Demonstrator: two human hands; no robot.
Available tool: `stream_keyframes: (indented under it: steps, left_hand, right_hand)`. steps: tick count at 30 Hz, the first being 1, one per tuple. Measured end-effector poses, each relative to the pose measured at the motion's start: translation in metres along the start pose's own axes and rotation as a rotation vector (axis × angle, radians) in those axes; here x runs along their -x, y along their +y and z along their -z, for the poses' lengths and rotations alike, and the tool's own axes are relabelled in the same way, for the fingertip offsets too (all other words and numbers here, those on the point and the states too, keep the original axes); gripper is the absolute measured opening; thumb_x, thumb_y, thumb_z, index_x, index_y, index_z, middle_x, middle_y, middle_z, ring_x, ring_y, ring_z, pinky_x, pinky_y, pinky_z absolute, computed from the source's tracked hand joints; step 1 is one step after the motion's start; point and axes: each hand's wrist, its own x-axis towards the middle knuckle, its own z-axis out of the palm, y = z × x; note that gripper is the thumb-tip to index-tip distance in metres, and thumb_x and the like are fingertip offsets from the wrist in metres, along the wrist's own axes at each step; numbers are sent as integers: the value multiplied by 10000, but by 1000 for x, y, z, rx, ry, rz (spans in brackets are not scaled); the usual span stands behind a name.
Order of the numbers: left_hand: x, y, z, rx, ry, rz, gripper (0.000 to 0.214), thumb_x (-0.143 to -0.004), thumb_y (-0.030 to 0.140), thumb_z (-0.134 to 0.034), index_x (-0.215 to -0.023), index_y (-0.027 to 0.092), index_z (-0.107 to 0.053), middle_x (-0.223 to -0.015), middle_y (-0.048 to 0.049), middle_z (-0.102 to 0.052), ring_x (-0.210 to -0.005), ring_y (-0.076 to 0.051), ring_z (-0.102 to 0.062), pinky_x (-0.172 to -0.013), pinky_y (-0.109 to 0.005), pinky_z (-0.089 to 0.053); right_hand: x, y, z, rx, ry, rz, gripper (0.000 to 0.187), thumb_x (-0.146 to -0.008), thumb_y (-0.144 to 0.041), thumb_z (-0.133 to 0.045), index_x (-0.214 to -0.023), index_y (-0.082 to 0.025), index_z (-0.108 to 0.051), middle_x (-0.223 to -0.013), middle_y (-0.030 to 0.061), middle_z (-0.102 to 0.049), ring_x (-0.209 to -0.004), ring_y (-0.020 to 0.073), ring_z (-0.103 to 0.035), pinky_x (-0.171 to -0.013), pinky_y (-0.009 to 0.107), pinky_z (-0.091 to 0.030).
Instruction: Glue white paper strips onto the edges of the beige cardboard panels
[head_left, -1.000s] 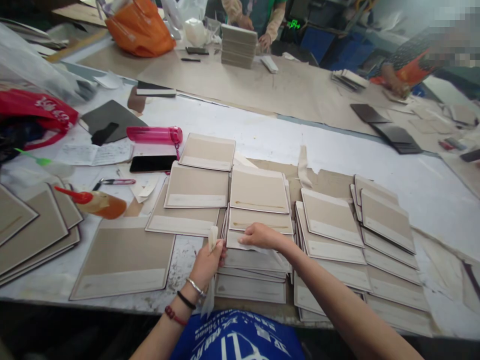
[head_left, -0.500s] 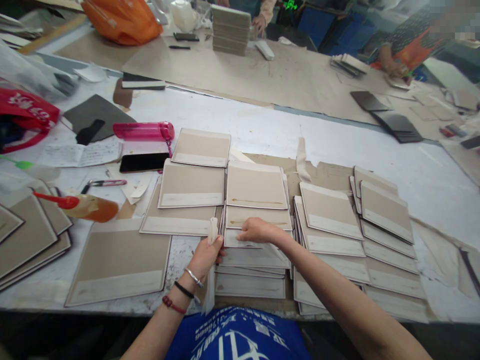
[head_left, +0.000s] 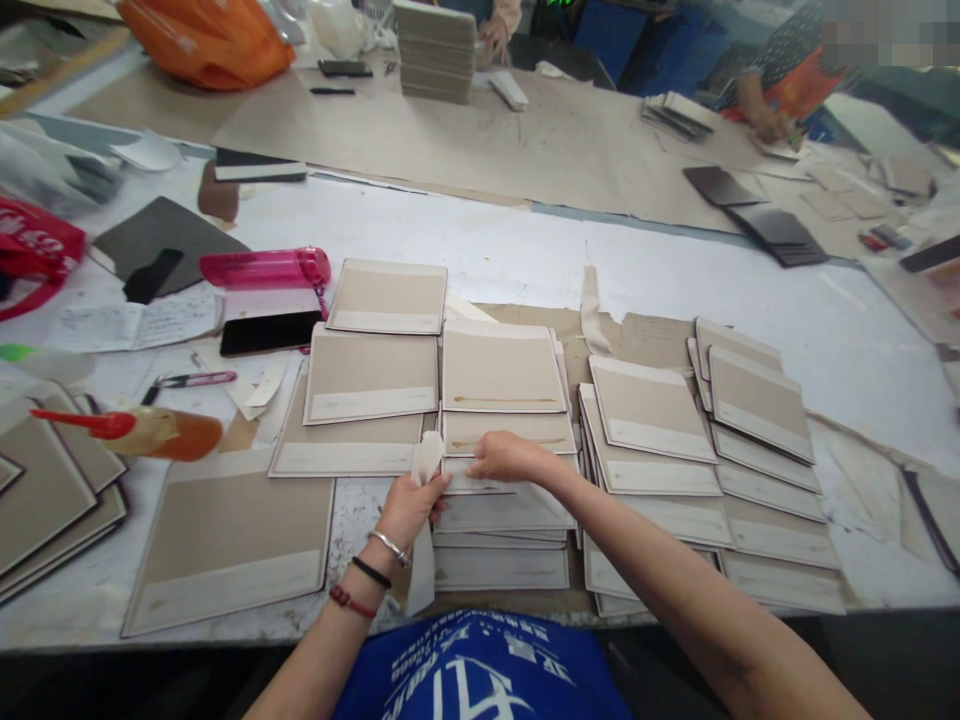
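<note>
My left hand [head_left: 411, 508] is closed around a pale, thin strip [head_left: 424, 580], whose looped end sticks up above the thumb and whose tail hangs down toward my apron. My right hand [head_left: 504, 458], fingers curled together, rests its fingertips on the white band of a beige panel [head_left: 457, 476] in the middle column. Whatever may be pinched in those fingers is hidden. Just above it, overlapping panels carry brownish glue-like streaks, including the top beige panel [head_left: 501, 368]. More white-banded panels [head_left: 501, 570] lie below my right hand.
Overlapping panels [head_left: 652, 410] fill the right side, others [head_left: 225, 530] the left. A red-tipped glue bottle [head_left: 176, 434], a black phone [head_left: 270, 332] and a pink bottle [head_left: 262, 268] lie on the left. Across the table are a panel stack [head_left: 435, 55] and two other people's hands.
The whole view has shifted slightly. My left hand still grips the strip, whose upper loop now shows wider. My right hand remains at the same panel, its fingertips slightly farther left along it.
</note>
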Motion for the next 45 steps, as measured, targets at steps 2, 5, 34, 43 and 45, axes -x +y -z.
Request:
stream_keyframes:
  steps: [2, 5, 34, 43, 45]
  left_hand:
    - [-1, -1, -2, 0, 19, -6, 335, -497, 409, -671, -628, 121, -562, -357, 46, -491, -358, -92, -429, -369, -210, -323]
    - [-1, -2, -3, 1, 49, -6, 328, -492, 400, -672, -625, 121, -561, -359, 50, -488, -349, -85, -423, -367, -207, -325]
    - [4, 4, -8, -138, 86, 8, 268, -501, 334, -679, -633, 136, -556, -393, 32, -534, -365, -111, -488, -381, -223, -380]
    - [-2, -5, -5, -177, 93, -18, 346, -502, 427, -682, -629, 128, -564, -382, 24, -544, -346, -103, -462, -387, -228, -365]
    - [-4, -6, -4, -182, 93, -10, 358, -502, 440, -683, -626, 125, -567, -377, 22, -542, -344, -104, -463, -386, -227, -363]
  right_hand:
    - [2, 3, -1, -15, 10, 22, 299, -720, -373, -510, -747, -127, -677, -683, 79, -647, -574, 131, -502, -482, 222, -278]
    - [15, 22, -2, -68, 28, 49, 276, -695, -402, -546, -710, -149, -656, -636, 35, -614, -561, 121, -476, -481, 216, -270]
    - [68, 97, -54, -94, 418, -397, 292, -798, -377, -460, -924, -163, -615, -992, 128, -625, -907, 232, -581, -702, 288, -409]
    - [62, 101, -59, -67, 433, -394, 261, -793, -366, -483, -888, -162, -617, -959, 120, -637, -876, 235, -591, -676, 284, -413]
    - [62, 102, -59, -63, 436, -385, 258, -794, -362, -483, -883, -162, -618, -954, 121, -638, -878, 240, -591, -676, 287, -415]
